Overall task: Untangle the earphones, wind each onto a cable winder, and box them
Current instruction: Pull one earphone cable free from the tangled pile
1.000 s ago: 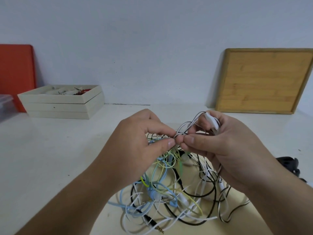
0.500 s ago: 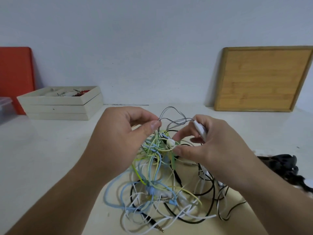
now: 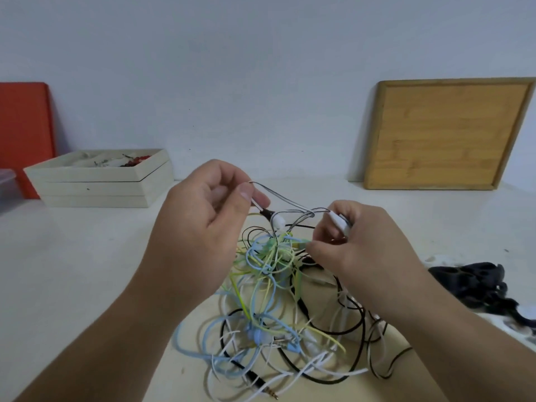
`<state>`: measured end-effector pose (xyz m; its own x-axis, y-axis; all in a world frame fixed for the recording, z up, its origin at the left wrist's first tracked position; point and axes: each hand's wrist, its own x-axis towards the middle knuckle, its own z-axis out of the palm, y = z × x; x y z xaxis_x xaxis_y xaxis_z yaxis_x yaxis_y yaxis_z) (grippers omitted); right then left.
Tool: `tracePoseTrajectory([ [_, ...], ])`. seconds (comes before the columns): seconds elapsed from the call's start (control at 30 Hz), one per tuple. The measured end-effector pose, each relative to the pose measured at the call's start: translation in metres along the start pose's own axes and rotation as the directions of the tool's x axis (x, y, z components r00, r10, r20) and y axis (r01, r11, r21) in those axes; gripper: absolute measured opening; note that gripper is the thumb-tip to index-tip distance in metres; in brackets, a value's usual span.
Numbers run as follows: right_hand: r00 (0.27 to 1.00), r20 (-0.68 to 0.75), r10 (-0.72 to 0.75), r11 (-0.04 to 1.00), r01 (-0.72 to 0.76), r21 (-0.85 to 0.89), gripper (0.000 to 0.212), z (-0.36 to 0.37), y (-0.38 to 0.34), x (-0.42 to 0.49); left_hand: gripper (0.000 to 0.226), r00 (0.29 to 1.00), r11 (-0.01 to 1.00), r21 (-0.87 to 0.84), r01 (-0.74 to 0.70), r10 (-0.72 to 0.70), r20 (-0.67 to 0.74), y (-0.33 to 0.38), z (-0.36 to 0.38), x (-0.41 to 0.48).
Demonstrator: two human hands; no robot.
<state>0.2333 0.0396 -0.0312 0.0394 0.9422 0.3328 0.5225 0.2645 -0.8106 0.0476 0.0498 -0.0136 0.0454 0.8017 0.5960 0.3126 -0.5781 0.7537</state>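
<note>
The hands have drawn apart: the left hand (image 3: 203, 236) pinches a thin grey cable (image 3: 290, 202) and the right hand (image 3: 368, 250) grips a white oblong remote (image 3: 339, 222) over the multicoloured earphone tangle (image 3: 269, 285) by the white table (image 3: 72, 271)'s front edge, while the back-left cream wooden box (image 3: 95, 187)'s contents are blurred.

A red board (image 3: 23, 132) and a wooden board (image 3: 446, 132) lean against the wall (image 3: 232, 82), well apart, at the far edge of the surface (image 3: 72, 271).

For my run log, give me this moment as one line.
step: untangling | left hand: pinches thin cable | right hand: holds white earphone part | earphones: tangled heap under hands | box: far left
</note>
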Motion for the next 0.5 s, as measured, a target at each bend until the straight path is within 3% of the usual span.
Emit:
tracePoseTrajectory([
  [0.23, 0.992, 0.117, -0.055, 0.998, 0.054, 0.014, 0.027, -0.009, -0.004, -0.002, 0.012, 0.998, 0.986, -0.157, -0.05, 0.044, -0.039, 0.003, 0.0, 0.001],
  [0.33, 0.989, 0.144, -0.037, 0.995, 0.022, 0.102, 0.037, -0.015, -0.006, -0.002, 0.012, 0.999, 0.984, -0.172, -0.045, 0.042, -0.023, 0.006, -0.002, 0.001],
  [0.4, 0.988, 0.154, -0.01, 0.987, -0.015, 0.161, 0.034, -0.018, -0.009, -0.001, 0.009, 0.999, 0.992, -0.127, -0.025, 0.029, 0.029, 0.009, -0.003, -0.001],
  [0.5, 0.985, 0.172, -0.036, 0.987, 0.008, 0.161, 0.032, -0.019, -0.008, 0.001, 0.006, 0.976, 0.996, -0.085, -0.008, 0.027, 0.215, 0.014, 0.001, -0.008],
])
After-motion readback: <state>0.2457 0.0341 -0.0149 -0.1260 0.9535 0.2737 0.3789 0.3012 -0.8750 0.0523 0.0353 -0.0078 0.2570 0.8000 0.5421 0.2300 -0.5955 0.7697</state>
